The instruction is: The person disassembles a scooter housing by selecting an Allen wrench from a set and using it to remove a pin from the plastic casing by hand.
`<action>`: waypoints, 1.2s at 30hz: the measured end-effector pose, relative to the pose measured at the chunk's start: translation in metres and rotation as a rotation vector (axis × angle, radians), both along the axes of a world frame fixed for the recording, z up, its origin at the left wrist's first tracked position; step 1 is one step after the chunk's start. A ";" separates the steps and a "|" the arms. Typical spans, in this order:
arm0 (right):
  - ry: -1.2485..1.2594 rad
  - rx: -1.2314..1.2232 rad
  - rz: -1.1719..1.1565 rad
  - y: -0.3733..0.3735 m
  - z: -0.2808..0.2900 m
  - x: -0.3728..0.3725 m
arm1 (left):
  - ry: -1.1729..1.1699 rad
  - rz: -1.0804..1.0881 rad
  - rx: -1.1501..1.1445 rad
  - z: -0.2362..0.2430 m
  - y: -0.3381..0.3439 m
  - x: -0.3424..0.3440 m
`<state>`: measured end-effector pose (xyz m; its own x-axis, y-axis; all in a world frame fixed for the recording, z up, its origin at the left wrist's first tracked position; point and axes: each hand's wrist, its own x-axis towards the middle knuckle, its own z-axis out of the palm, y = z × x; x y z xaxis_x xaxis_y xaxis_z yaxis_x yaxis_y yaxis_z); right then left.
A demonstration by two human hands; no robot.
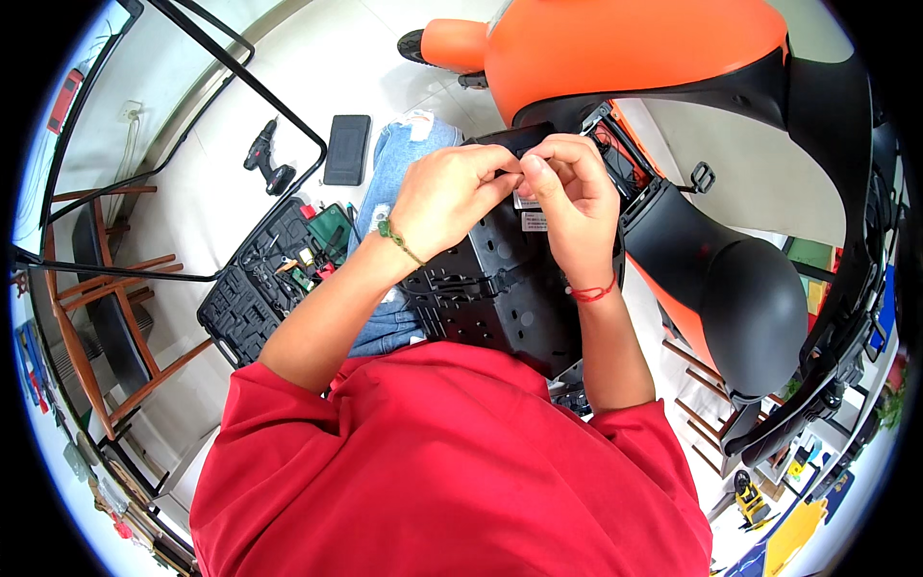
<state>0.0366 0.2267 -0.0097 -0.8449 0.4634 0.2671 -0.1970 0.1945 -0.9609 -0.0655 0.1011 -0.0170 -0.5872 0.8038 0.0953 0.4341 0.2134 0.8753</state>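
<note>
My left hand [444, 199] and my right hand [583, 204] meet fingertip to fingertip, both closed in a pinch. Whatever lies between the fingers is too small or too hidden to make out. Below them a black case [486, 255] with slots, holes and white labels rests on my lap, over the blue jeans [388, 173]. Just beyond my right hand, an opening in the orange scooter [635, 43] shows dark wiring [623, 159].
The scooter's black seat [755, 303] is at the right. On the left floor are an opened toolbox [252, 306], a cordless drill [266, 162] and a flat black box [347, 150]. A black metal frame [252, 85] and wooden chair [123, 313] stand farther left.
</note>
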 end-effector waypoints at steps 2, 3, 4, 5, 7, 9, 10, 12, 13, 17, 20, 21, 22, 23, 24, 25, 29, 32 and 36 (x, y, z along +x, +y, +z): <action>-0.020 -0.025 -0.048 -0.005 0.003 0.000 | -0.006 0.013 -0.014 0.001 0.001 0.000; -0.040 -0.049 -0.096 -0.007 0.005 0.000 | -0.051 0.029 -0.056 0.004 0.002 0.000; -0.040 -0.049 -0.096 -0.009 0.005 -0.001 | -0.095 0.046 -0.098 0.005 0.003 0.000; -0.011 -0.099 -0.127 -0.012 0.006 -0.001 | -0.095 0.047 -0.099 0.004 0.002 0.000; 0.021 -0.149 -0.155 -0.011 0.004 0.000 | -0.129 0.047 -0.056 0.000 0.001 -0.001; 0.007 -0.292 -0.034 -0.003 -0.001 0.000 | -0.144 0.042 -0.046 0.000 0.003 0.000; -0.006 -0.416 -0.039 -0.002 -0.002 -0.001 | -0.158 0.041 -0.036 0.000 0.004 0.001; -0.058 -0.449 -0.017 0.001 -0.002 -0.004 | -0.157 0.040 -0.043 0.002 0.003 0.001; -0.106 -0.480 0.004 0.003 -0.002 -0.006 | -0.153 0.039 -0.049 0.002 0.003 0.001; -0.024 -0.551 -0.039 -0.002 -0.003 -0.004 | -0.034 0.072 -0.043 0.001 0.002 0.004; 0.036 -0.284 -0.071 -0.008 -0.009 0.002 | -0.081 0.049 -0.044 0.001 0.003 0.003; 0.034 -0.240 -0.070 -0.009 -0.010 0.003 | -0.082 0.041 -0.045 0.001 0.003 0.002; 0.033 -0.241 -0.071 -0.010 -0.009 0.004 | -0.083 0.033 -0.046 0.001 0.003 0.002; 0.022 -0.253 -0.073 -0.011 -0.006 0.003 | -0.083 0.033 -0.046 0.001 0.001 0.001; 0.012 -0.266 -0.076 -0.012 -0.005 0.002 | -0.126 -0.011 -0.039 0.001 -0.001 -0.001; 0.011 -0.266 -0.076 -0.010 -0.003 0.002 | -0.170 -0.055 -0.031 0.001 -0.003 -0.002; -0.022 -0.018 -0.065 -0.001 -0.003 0.003 | -0.154 -0.063 0.036 -0.004 -0.003 -0.003; -0.014 0.110 -0.091 -0.001 -0.007 0.001 | -0.087 -0.014 0.032 -0.001 0.000 -0.001; -0.042 -0.205 -0.140 -0.006 0.000 0.002 | -0.034 0.024 -0.098 0.004 0.004 -0.001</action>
<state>0.0389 0.2202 -0.0098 -0.7772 0.6174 0.1214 -0.1408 0.0174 -0.9899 -0.0664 0.1051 -0.0134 -0.6080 0.7939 -0.0036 0.3979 0.3087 0.8639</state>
